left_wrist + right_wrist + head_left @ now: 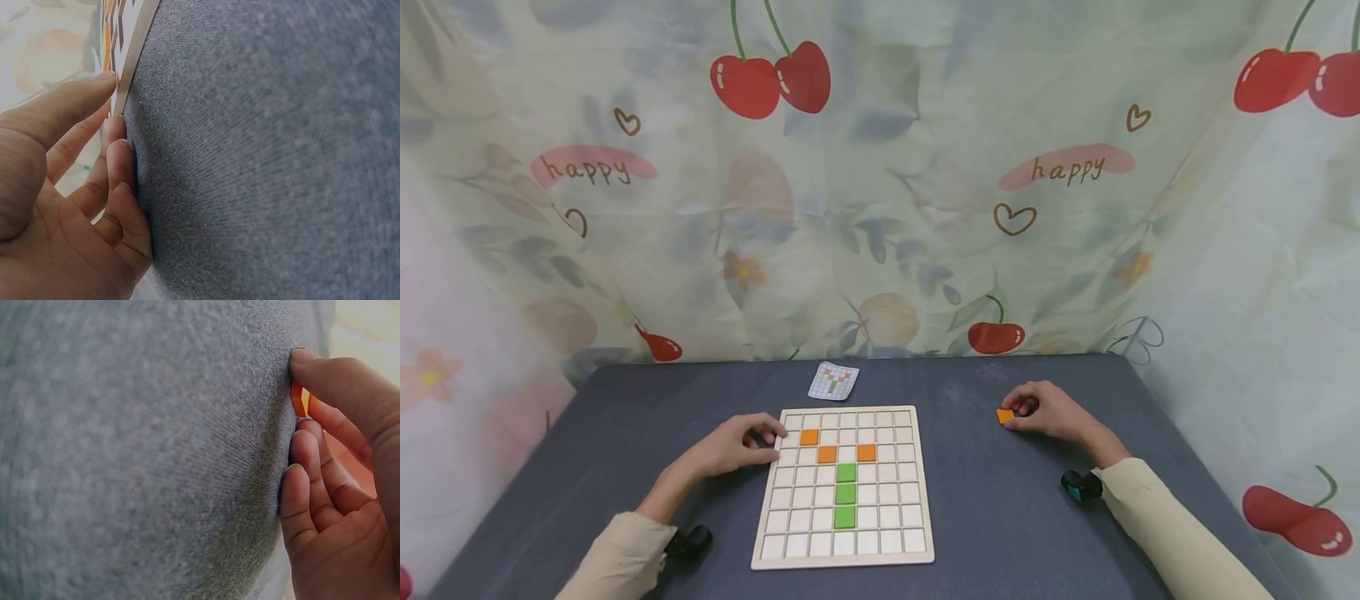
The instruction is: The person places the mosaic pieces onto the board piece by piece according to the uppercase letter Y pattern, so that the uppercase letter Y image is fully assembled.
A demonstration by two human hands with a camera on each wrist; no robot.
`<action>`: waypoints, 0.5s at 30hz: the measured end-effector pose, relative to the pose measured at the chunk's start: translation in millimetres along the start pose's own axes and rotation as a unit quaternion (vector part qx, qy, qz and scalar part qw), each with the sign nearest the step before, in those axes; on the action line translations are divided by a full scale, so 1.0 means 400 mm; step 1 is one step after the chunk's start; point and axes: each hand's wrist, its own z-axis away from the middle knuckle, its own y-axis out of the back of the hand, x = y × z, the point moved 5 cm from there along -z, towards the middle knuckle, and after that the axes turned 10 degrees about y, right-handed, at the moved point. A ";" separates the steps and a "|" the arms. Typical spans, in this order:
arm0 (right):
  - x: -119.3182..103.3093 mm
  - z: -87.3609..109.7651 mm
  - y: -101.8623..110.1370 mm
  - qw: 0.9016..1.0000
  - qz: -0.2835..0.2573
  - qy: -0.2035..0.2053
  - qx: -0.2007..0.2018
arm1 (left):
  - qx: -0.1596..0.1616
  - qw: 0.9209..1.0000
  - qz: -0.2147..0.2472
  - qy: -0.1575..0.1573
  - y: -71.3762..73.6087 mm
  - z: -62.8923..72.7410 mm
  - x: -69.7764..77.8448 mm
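A pale wooden grid board [897, 568] lies on the dark cloth. Three orange square tiles [827, 454] sit in its upper cells, and below them three green tiles [846, 493] form a column. My left hand [730, 443] rests at the board's upper left edge, thumb and fingertips touching the rim with fingers loosely bent; in the left wrist view the thumb [81, 100] lies against the rim. Off to the right, my right hand [1048, 410] pinches another orange tile [1004, 416] between thumb and fingers, at the cloth. The tile's edge [299, 400] shows in the right wrist view.
A small card [833, 381] printed with a coloured grid pattern lies behind the board. The dark cloth [977, 517] covers the table. A printed curtain [880, 183] hangs along the back and sides, with a thin looped wire [1138, 340] at the back right.
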 end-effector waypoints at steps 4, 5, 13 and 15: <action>-0.003 0.000 0.000 1.000 -0.005 0.003 0.001 | -0.002 1.000 0.003 0.001 0.001 -0.001 0.000; -0.004 0.000 0.000 1.000 -0.007 0.003 0.001 | -0.002 1.000 0.003 0.002 0.001 -0.001 0.000; -0.019 -0.005 -0.007 1.000 -0.016 0.014 0.009 | -0.003 1.000 0.009 0.005 0.002 0.003 0.006; -0.024 -0.009 -0.012 1.000 -0.017 0.014 0.009 | -0.004 1.000 0.011 0.006 0.001 0.004 0.007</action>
